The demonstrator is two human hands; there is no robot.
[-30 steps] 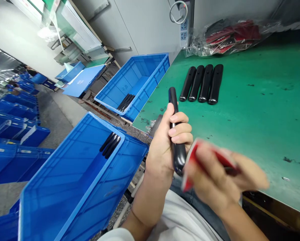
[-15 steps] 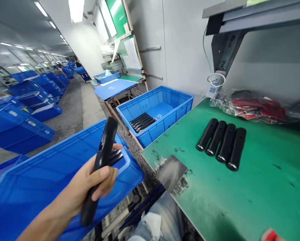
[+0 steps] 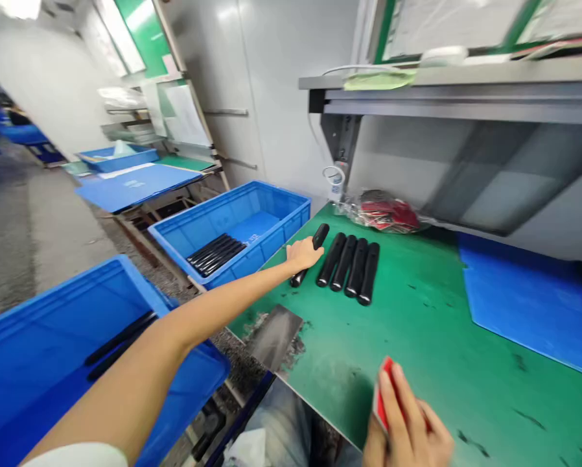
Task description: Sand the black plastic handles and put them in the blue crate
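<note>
My left hand [image 3: 304, 254] is closed around a glossy black tube-like handle [image 3: 321, 235] at the far left part of the green tabletop [image 3: 417, 337]. Beside it, just to the right, several matching black handles [image 3: 355, 267] lie in a tilted row. Near the front edge, my right hand [image 3: 410, 421] pinches a flat red pad [image 3: 384, 395] with a pale side; its exact kind is unclear.
Left of the table, a blue crate [image 3: 232, 220] holds several black handles. A nearer blue crate [image 3: 126, 285], partly behind my left arm, has two dark handles. A plastic bag of red pieces [image 3: 388, 213] lies at the back, with a blue sheet [image 3: 529, 292] to the right.
My left hand has carried the black handle from above the near crate to the tabletop beside the row. The view has turned right, and my right hand with the red pad shows more fully.
</note>
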